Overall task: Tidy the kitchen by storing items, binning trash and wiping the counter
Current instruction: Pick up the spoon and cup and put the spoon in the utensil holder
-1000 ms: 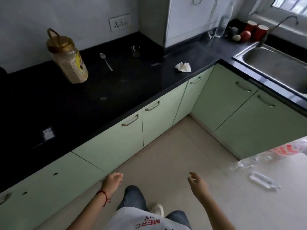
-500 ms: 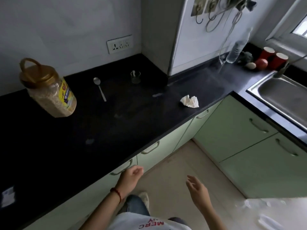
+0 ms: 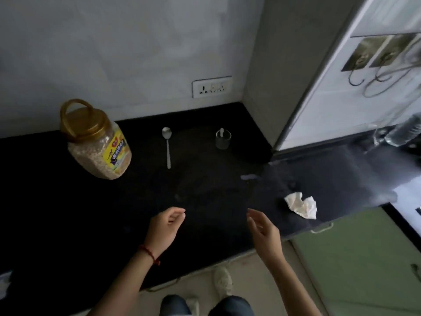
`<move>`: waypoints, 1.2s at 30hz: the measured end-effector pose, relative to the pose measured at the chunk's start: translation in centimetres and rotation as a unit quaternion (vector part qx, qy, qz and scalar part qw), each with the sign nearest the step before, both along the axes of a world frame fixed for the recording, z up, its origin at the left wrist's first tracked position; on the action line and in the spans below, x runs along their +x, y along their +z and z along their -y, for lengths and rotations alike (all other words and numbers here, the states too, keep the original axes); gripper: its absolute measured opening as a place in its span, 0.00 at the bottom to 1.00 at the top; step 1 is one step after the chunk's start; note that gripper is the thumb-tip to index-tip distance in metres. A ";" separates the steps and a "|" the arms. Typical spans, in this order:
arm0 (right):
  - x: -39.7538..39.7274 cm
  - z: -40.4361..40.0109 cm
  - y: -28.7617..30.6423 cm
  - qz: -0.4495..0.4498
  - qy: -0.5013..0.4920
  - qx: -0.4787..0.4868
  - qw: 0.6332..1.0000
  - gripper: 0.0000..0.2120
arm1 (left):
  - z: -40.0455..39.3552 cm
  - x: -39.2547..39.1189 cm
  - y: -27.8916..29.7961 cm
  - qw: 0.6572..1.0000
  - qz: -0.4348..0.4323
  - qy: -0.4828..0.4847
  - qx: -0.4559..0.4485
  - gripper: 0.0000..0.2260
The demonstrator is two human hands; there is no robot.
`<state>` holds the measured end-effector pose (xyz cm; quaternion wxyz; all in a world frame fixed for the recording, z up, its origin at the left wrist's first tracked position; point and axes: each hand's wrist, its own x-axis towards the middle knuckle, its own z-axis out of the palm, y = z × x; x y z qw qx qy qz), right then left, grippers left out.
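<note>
On the black counter (image 3: 68,213) stands a clear jar of grain (image 3: 98,144) with a gold lid and handle, at the back left. A metal spoon (image 3: 168,144) lies to its right, and a small glass (image 3: 223,139) stands further right near the wall corner. A crumpled white tissue (image 3: 301,204) rests near the counter's front edge on the right. My left hand (image 3: 165,226) hovers over the counter's front part, fingers loosely curled, holding nothing. My right hand (image 3: 264,229) hangs beside it, fingers apart and empty, a short way left of the tissue.
A wall socket (image 3: 211,86) sits above the counter. A grey pillar (image 3: 280,71) juts out at the corner, with hooks (image 3: 369,65) and a cable on the white wall to its right. A clear bottle (image 3: 405,133) stands at far right. Green cabinet doors (image 3: 355,265) lie below.
I have stepped up to the counter. Both hands rose from over the floor to above the counter's front edge, and the view swung upward and left toward the wall.
</note>
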<state>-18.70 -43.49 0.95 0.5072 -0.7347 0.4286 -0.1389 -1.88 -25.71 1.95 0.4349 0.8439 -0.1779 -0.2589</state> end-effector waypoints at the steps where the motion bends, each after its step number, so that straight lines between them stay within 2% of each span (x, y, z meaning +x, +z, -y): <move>1: 1.6 1.5 0.2 -0.006 0.024 -0.005 1.000 0.11 | 0.6 1.0 0.2 1.000 0.006 0.025 0.004 0.08; 6: 10.2 8.9 1.1 0.000 0.092 -0.032 0.995 0.14 | 4.2 6.2 0.4 0.987 0.038 0.149 0.045 0.10; 11: 17.7 14.4 1.0 -0.023 0.105 -0.068 0.992 0.20 | 8.1 11.2 -0.8 0.969 0.059 0.222 0.092 0.12; 20: 24.8 17.5 -2.0 -0.071 0.137 -0.062 0.986 0.37 | 12.5 18.1 -4.0 0.948 0.068 0.235 0.201 0.18; 25: 26.0 17.5 -3.6 -0.076 0.132 -0.081 0.985 0.34 | 14.2 19.8 -5.2 0.931 0.106 0.226 0.266 0.18; 31: 26.2 17.3 -4.2 -0.080 0.121 -0.078 0.986 0.32 | 15.1 20.3 -5.8 0.922 0.127 0.229 0.286 0.11; 36: 25.9 17.2 -4.1 -0.084 0.124 -0.092 0.984 0.32 | 15.7 20.4 -5.2 0.918 0.080 0.248 0.298 0.10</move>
